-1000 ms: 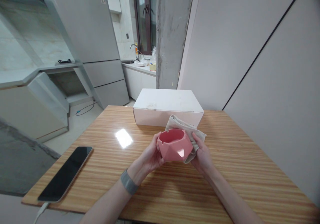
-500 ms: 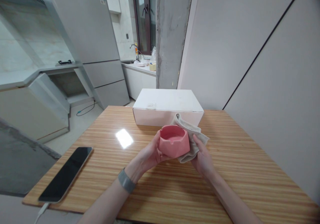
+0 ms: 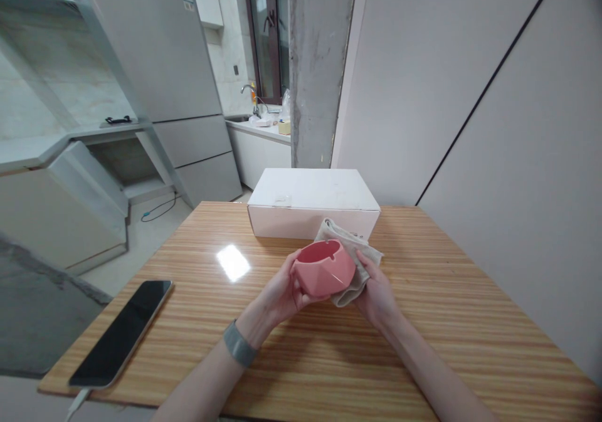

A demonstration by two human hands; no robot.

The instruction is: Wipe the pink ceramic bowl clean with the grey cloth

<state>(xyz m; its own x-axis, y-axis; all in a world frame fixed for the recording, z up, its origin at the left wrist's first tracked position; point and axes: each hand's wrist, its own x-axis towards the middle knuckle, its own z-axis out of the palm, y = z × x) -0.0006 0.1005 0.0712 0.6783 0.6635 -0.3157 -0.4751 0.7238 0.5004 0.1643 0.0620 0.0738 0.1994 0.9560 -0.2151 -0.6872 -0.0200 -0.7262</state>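
Note:
A pink faceted ashtray (image 3: 324,274) with notches in its rim is held above the table, tilted so its outer side faces me. My left hand (image 3: 282,291) is closed around its left side and underside. My right hand (image 3: 377,291) grips a folded grey-beige cloth (image 3: 352,293), thumb on top. The cloth lies against the ashtray's right and back side, and part of it is hidden behind the ashtray.
The wood-grain table (image 3: 451,321) carries a white box (image 3: 313,190) just behind my hands. At the left edge lies a black phone (image 3: 122,333) with a white cable (image 3: 79,402). A pale wall (image 3: 512,177) borders the table's right side.
The ashtray has turned in my left hand, its front notch shifting right and more of its outer side showing. My right hand and the cloth have moved slightly left.

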